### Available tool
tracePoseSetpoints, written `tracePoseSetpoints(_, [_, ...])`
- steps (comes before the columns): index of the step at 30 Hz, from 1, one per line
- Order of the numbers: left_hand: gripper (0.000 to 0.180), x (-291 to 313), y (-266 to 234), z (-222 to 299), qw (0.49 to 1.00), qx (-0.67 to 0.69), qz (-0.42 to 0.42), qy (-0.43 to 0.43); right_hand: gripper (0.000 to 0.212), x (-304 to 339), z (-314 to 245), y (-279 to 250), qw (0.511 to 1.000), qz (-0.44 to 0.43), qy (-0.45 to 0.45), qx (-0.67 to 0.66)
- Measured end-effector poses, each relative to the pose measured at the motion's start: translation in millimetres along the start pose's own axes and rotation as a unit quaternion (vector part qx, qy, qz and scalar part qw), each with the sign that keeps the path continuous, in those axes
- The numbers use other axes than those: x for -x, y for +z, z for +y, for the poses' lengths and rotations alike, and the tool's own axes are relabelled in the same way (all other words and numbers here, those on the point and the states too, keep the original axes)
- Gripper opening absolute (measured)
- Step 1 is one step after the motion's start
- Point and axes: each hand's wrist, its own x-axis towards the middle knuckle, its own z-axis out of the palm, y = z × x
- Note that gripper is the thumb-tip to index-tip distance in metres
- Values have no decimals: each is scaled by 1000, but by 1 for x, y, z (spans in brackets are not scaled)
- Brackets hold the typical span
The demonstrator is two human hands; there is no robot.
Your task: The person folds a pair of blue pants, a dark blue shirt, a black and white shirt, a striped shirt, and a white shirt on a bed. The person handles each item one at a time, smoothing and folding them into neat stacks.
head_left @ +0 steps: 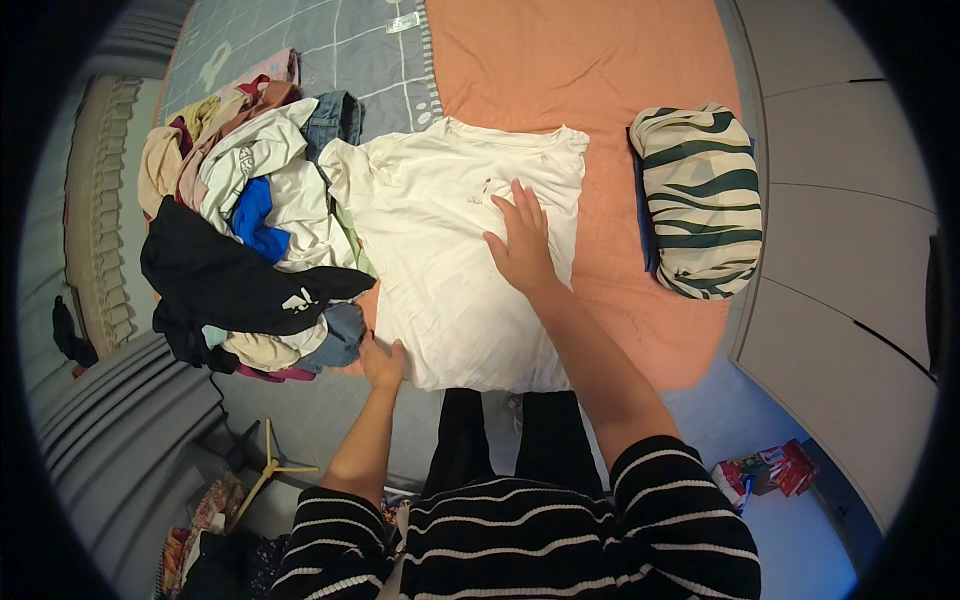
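Observation:
A white T-shirt (450, 270) lies spread on the bed in front of me, its neckline at the far side and its hem at the bed's near edge. A small print shows on its chest. My right hand (524, 240) rests on the upper right of the shirt, palm down with the fingers spread. At the lower left corner of the hem is my left hand (383, 362), touching the fabric edge. Its thumb and fingers are apart, and no fold of cloth shows pinched between them.
A heap of mixed clothes, with a black garment (230, 270) on top, lies left of the shirt. On the right sits a folded striped bundle (698, 200). The bed carries an orange cover (600, 60) and a grey checked one (300, 30). Pale cabinets (840, 140) line the right side.

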Motion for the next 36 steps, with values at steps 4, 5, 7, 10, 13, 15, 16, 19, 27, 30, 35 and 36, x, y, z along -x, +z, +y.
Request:
tracePoseSetpoints(4, [54, 12, -8, -30, 999, 11, -32, 23, 53, 70, 36, 9, 990, 102, 87, -52])
tracePoseSetpoints(5, [47, 9, -6, -45, 996, 59, -59, 17, 52, 92, 50, 6, 983, 93, 153, -39])
tracePoseSetpoints(7, [36, 3, 1, -74, 981, 155, -113, 5, 52, 138, 74, -2, 952, 88, 289, -39])
tracePoseSetpoints(10, [30, 10, -8, -77, 964, 236, -109, -53, 52, 189, 81, -15, 923, 17, 383, -19])
tracePoseSetpoints(13, [29, 31, -26, -88, 937, 281, -137, -156, 44, 219, 86, -21, 918, -88, 385, 3])
tracePoseSetpoints(15, [27, 45, -42, -87, 899, 356, -127, -222, 37, 235, 89, -26, 898, -111, 420, -72])
tracePoseSetpoints(16, [27, 51, -47, -88, 873, 408, -116, -239, 33, 242, 90, -31, 871, -101, 457, -148])
tracePoseSetpoints(19, [27, 53, -62, -88, 785, 551, -67, -275, 28, 260, 82, -52, 847, -72, 459, -259])
tracePoseSetpoints(27, [27, 44, -54, -95, 875, 420, -111, -213, 32, 276, 38, -83, 897, -54, 386, -206])
tracePoseSetpoints(30, [30, 43, -50, -115, 952, 251, -128, -123, 38, 274, -25, -59, 956, -74, 284, -13])
tracePoseSetpoints(35, [34, 33, -31, -136, 989, 119, -79, -23, 45, 284, -69, 4, 878, -431, 198, 67])
tracePoseSetpoints(36, [33, 33, -27, -140, 996, 80, -23, 13, 42, 280, -70, 11, 857, -484, 153, 87])
